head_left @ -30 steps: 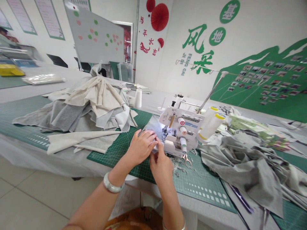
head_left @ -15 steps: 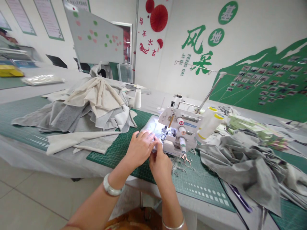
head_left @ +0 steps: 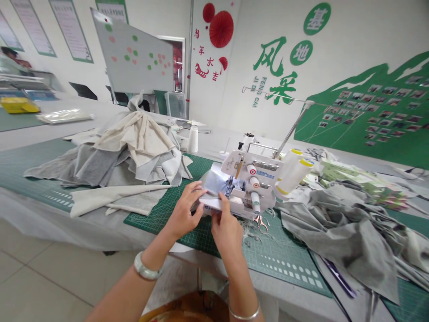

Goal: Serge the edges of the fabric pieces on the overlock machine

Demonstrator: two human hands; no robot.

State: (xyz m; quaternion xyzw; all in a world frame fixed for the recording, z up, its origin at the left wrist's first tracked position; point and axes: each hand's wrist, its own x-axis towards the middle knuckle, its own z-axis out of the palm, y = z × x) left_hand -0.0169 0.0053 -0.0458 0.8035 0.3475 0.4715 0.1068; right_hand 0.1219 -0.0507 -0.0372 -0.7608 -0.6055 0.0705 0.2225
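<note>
A white sewing machine (head_left: 248,179) with several thread dials stands on the green cutting mat (head_left: 281,255), its lamp lit over the needle area. A piece of grey fabric (head_left: 214,181) lies on the machine's bed, left of the needle. My left hand (head_left: 186,210) is at the fabric's left edge, thumb and fingers apart; the fabric's edge by the fingertips is hard to make out. My right hand (head_left: 226,228) is at the front edge of the bed, index finger stretched onto it near the presser foot, the other fingers curled under.
Grey and cream fabric pieces (head_left: 134,147) are heaped at the left, beside a white thread cone (head_left: 192,139). More grey fabric (head_left: 345,228) lies at the right. Small scissors (head_left: 260,223) and thread scraps are by the machine. A person (head_left: 13,62) is at the far left.
My left hand has moved left and back from the needle area, its fingers spreading and uncovering the grey fabric. My right hand has shifted slightly toward me. The view has shifted slightly.
</note>
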